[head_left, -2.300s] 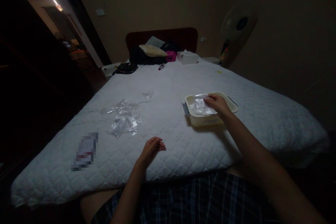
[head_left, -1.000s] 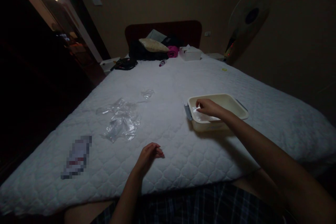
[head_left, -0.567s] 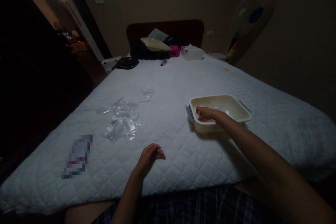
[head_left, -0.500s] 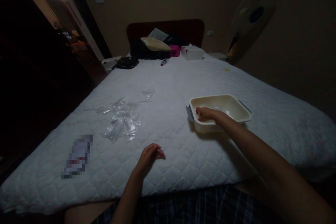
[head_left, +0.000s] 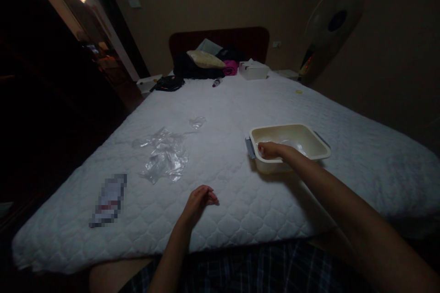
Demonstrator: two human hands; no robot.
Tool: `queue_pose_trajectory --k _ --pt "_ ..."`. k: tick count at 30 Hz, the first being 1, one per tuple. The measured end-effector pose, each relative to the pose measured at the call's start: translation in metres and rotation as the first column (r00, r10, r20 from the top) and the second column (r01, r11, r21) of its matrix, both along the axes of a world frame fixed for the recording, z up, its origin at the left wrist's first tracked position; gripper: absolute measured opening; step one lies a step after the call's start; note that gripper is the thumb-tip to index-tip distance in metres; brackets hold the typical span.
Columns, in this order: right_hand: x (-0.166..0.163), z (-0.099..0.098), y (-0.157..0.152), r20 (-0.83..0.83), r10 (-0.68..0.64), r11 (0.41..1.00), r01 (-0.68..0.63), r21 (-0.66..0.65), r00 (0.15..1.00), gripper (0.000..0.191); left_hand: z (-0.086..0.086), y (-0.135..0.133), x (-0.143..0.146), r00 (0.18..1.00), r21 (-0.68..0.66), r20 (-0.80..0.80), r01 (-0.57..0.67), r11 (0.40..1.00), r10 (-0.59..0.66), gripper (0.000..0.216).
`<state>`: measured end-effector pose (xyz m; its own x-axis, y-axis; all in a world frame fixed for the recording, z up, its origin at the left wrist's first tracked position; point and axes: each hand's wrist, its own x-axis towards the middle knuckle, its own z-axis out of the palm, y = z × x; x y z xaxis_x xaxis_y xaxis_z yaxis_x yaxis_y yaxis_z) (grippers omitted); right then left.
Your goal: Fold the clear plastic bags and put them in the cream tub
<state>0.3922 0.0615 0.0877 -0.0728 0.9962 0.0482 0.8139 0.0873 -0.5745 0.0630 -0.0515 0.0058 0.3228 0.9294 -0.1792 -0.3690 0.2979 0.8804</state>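
A cream plastic basin [head_left: 256, 133] with grey side handles stands on the bed to the right. My right hand [head_left: 270, 150] reaches inside it near the left wall, fingers closed; what they hold, if anything, is hidden. Shiny clear plastic [head_left: 299, 148] glints in the basin behind that hand. My left hand [head_left: 202, 197] rests on the quilted bed cover, its fingers loosely curled and slightly apart with nothing in them. To its upper left lie crumpled clear plastic bags [head_left: 167, 158], and a smaller clear piece [head_left: 197, 122] lies beyond them.
A blurred-out packet [head_left: 109, 201] lies at the left front of the white bed [head_left: 230, 219]. Toward the headboard are a black bag [head_left: 169, 83], a small bottle [head_left: 217, 83], a pink roll [head_left: 230, 67] and a white tissue box [head_left: 254, 70]. A fan [head_left: 337, 20] stands at right.
The view has shifted slightly, moving the scene a little to the right. My right hand has curled more tightly inside the basin. My left hand stays in place on the bed.
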Motion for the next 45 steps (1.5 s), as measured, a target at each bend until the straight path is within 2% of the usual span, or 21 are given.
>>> queue_pose_trajectory --k 4,6,7,9,11,13,15,18,19,21,23,25,29,31,32,34,36,39,42,43,45 --pt "0.01 0.019 0.006 0.138 0.084 0.978 -0.055 -0.2 0.987 0.019 -0.001 -0.001 0.0 1.0 0.007 0.009 0.006 1.0 -0.006 0.027" --pt "0.01 0.031 0.008 0.236 0.125 0.976 -0.077 -0.203 0.964 0.019 0.0 -0.001 0.0 1.0 0.009 0.008 0.009 1.0 -0.009 0.027" --pt "0.007 0.037 0.008 0.269 0.125 0.987 -0.09 -0.137 0.955 0.018 0.0 -0.001 0.0 1.0 0.011 0.007 0.007 1.0 -0.007 0.027" --pt "-0.007 0.049 0.002 0.277 0.09 0.988 -0.121 0.1 0.957 0.018 0.0 -0.001 0.0 1.0 0.012 0.009 0.003 1.0 -0.003 0.026" --pt "-0.031 0.059 -0.01 0.225 0.064 0.926 -0.142 0.349 0.972 0.02 -0.001 -0.001 0.001 1.0 0.013 0.019 0.002 1.0 -0.002 0.026" --pt "-0.064 0.059 -0.025 0.181 0.096 0.852 -0.174 0.493 0.979 0.022 -0.001 0.0 0.002 1.0 0.016 0.028 -0.003 1.0 0.003 0.028" --pt "-0.1 0.047 -0.041 0.192 0.2 0.815 -0.272 0.512 0.961 0.024 -0.002 0.0 0.002 0.999 0.023 0.03 -0.014 1.0 0.014 0.029" --pt "-0.149 0.001 -0.059 0.263 0.31 0.811 -0.398 0.428 0.914 0.026 -0.002 0.0 0.002 0.999 0.041 0.035 -0.017 0.999 0.015 0.029" --pt "-0.161 -0.018 -0.064 0.265 0.314 0.818 -0.402 0.412 0.912 0.028 -0.002 -0.001 0.002 0.999 0.049 0.042 -0.021 0.999 0.019 0.029" --pt "-0.179 -0.055 -0.07 0.226 0.24 0.854 -0.316 0.414 0.944 0.032 -0.002 -0.002 0.003 0.998 0.062 0.05 -0.047 0.997 0.044 0.028" --pt "-0.188 -0.083 -0.073 0.2 0.195 0.873 -0.262 0.411 0.96 0.032 -0.002 -0.003 0.005 0.996 0.072 0.04 -0.087 0.994 0.085 0.028" --pt "-0.191 -0.097 -0.073 0.168 0.159 0.875 -0.218 0.432 0.973 0.031 -0.001 -0.005 0.009 0.991 0.082 0.0 -0.131 0.988 0.131 0.028" --pt "-0.187 -0.099 -0.071 0.11 0.194 0.861 -0.223 0.458 0.975 0.031 0.005 -0.005 0.008 0.94 0.18 -0.225 -0.217 0.96 0.255 0.025" --pt "-0.185 -0.098 -0.069 0.07 0.196 0.858 -0.205 0.47 0.978 0.03 0.008 -0.002 -0.001 0.833 0.311 -0.387 -0.285 0.907 0.395 0.021" --pt "-0.185 -0.099 -0.069 0.054 0.192 0.859 -0.194 0.474 0.98 0.03 0.01 0.001 -0.007 0.745 0.388 -0.463 -0.317 0.865 0.481 0.019" --pt "-0.185 -0.101 -0.067 0.038 0.183 0.862 -0.178 0.475 0.982 0.029 0.013 0.01 -0.024 0.498 0.543 -0.566 -0.374 0.752 0.657 0.014" --pt "-0.186 -0.104 -0.066 0.037 0.178 0.863 -0.174 0.475 0.983 0.028 0.016 0.02 -0.045 0.289 0.653 -0.586 -0.384 0.652 0.757 0.011" --pt "-0.186 -0.105 -0.065 0.036 0.177 0.86 -0.172 0.481 0.984 0.028 0.021 0.036 -0.078 0.035 0.781 -0.569 -0.292 0.553 0.822 0.012" --pt "-0.185 -0.105 -0.066 0.028 0.174 0.856 -0.165 0.489 0.984 0.028 0.023 0.05 -0.106 -0.133 0.829 -0.553 -0.189 0.526 0.823 0.018" --pt "-0.185 -0.104 -0.066 0.027 0.171 0.855 -0.161 0.493 0.985 0.028 0.022 0.053 -0.113 -0.167 0.824 -0.565 -0.163 0.543 0.808 0.02" --pt "-0.185 -0.104 -0.066 0.032 0.168 0.854 -0.161 0.495 0.985 0.027 0.019 0.058 -0.123 -0.213 0.771 -0.635 -0.116 0.626 0.742 0.02"
